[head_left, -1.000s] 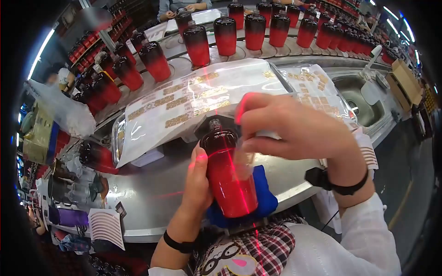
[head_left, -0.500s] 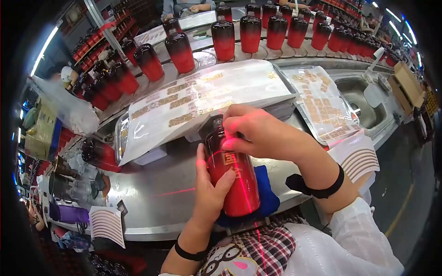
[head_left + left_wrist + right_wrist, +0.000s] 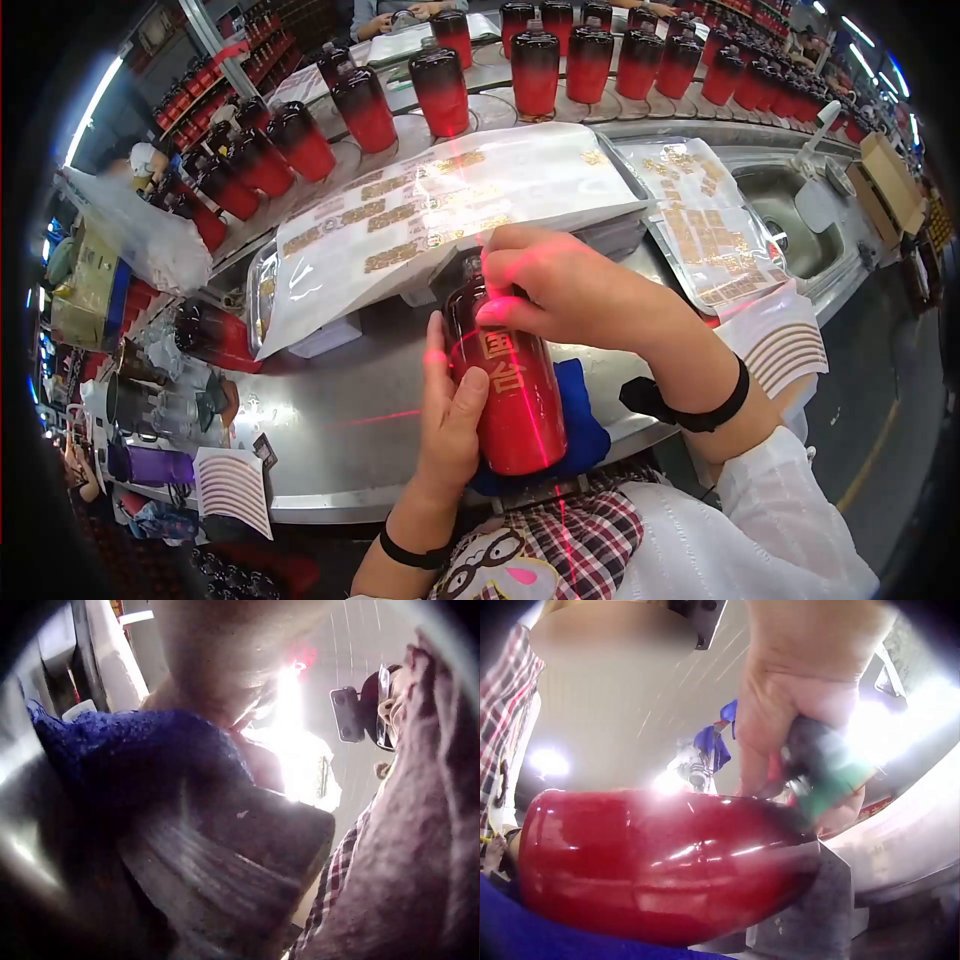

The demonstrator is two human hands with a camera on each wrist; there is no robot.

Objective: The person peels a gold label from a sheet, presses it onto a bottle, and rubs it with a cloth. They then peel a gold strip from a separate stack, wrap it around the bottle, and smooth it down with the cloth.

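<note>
A glossy bottle [image 3: 515, 415], black at the shoulder and red below, leans over a blue cloth [image 3: 580, 415]. My left hand [image 3: 450, 425] grips its left side, thumb on the front beside two gold characters [image 3: 503, 360]. At the bottle's shoulder, my right hand [image 3: 560, 285] has curled fingers, with the thumb tip right above the upper character. In the right wrist view, a blurred small dark and green piece [image 3: 821, 769] shows inside that hand; I cannot tell what it is. The left wrist view shows mainly the blue cloth [image 3: 142, 750] and a dark block [image 3: 232, 840] under it.
A tray [image 3: 262, 290] bears white sheets [image 3: 520, 185] of gold lettering; a second tray [image 3: 665, 262] lies right of it. Behind, several red-black bottles [image 3: 535, 80] stand along a curved track. Another bottle [image 3: 215, 335] lies at the left; a sink [image 3: 830, 240] is far right.
A second ago the right hand was raised off the bottle's front beside a translucent piece. It has come to the shoulder, the left thumb has slid left, uncovering the lower character, and track bottles have shifted left.
</note>
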